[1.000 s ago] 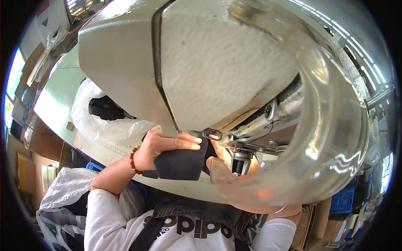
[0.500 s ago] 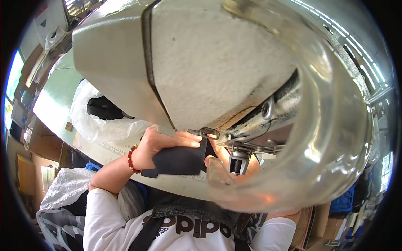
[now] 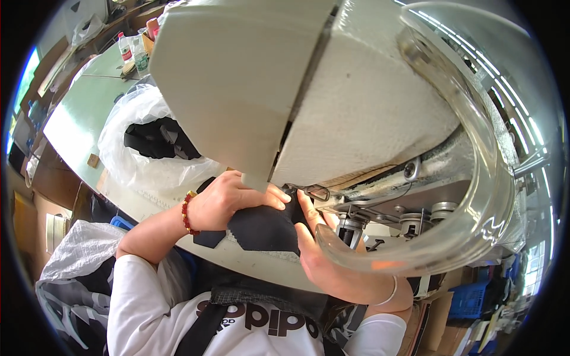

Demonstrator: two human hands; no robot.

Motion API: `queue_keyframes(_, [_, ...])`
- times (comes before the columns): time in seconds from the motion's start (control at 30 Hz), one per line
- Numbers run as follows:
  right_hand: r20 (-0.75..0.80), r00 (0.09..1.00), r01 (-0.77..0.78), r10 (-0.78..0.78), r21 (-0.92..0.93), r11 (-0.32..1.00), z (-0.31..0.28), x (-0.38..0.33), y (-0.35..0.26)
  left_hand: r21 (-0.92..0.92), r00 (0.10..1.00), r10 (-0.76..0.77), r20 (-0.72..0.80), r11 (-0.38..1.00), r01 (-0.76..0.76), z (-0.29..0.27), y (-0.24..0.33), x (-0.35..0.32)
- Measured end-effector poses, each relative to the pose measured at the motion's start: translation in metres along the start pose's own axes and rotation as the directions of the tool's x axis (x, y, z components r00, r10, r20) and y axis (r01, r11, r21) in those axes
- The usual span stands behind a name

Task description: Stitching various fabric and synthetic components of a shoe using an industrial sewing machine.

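Observation:
A piece of black fabric (image 3: 264, 228) lies under the head of a sewing machine (image 3: 365, 113), its far end close to the needle area, which the machine partly hides. My left hand (image 3: 222, 204), with a red beaded bracelet, grips the fabric from the left, fingertips pressed on its top near the machine. From the right, my right hand (image 3: 323, 258) holds the fabric's right edge between thumb and forefinger; a clear curved plastic guard (image 3: 409, 258) covers part of that hand. Another dark fabric piece (image 3: 209, 238) rests on the table below my left wrist.
A white plastic bag (image 3: 119, 157) holding black fabric (image 3: 160, 139) stands on the pale table (image 3: 77, 127) at the left. Bottles (image 3: 124, 48) stand at the far left. A blue crate (image 3: 467, 299) is at the lower right. Metal machine parts (image 3: 409, 224) sit right of my hands.
The view has shifted, showing more of the right hand and the bottles. My right hand now shows beside the guard, at the fabric's right edge. Both hands stay on the fabric.

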State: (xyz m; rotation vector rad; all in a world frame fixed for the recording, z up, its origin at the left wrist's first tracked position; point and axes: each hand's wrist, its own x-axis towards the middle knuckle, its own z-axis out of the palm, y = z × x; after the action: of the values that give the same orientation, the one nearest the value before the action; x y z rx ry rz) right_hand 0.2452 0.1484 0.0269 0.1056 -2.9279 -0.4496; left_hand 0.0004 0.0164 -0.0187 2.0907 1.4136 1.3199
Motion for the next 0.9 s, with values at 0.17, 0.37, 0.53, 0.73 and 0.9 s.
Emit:
queue_keyframes(0.17, [0.013, 1.000, -0.011, 0.011, -0.001, 1.000, -0.002, 0.005, -0.004, 0.099, 0.999, 0.038, -0.032, 0.994, -0.035, -0.003, -0.001, -0.003])
queue_keyframes(0.37, [0.025, 0.999, -0.035, 0.036, -0.021, 0.999, -0.006, 0.007, -0.005, 0.069, 0.999, 0.047, -0.025, 0.997, -0.045, -0.003, -0.004, -0.002])
queue_keyframes(0.53, [-0.082, 0.984, 0.160, -0.156, 0.049, 0.986, -0.003, 0.010, 0.019, 0.082, 1.000, 0.013, 0.005, 0.997, -0.014, -0.002, -0.012, -0.007])
queue_keyframes(0.73, [0.093, 0.989, 0.133, -0.113, -0.247, 0.960, -0.001, -0.002, 0.013, 0.089, 0.995, 0.066, -0.077, 0.994, -0.059, 0.005, -0.006, -0.002])
queue_keyframes(0.9, [0.256, 0.902, 0.305, -0.347, -0.948, 0.092, 0.018, -0.010, 0.023, 0.196, 0.996, 0.023, -0.084, 0.981, -0.006, 0.002, 0.018, -0.004])
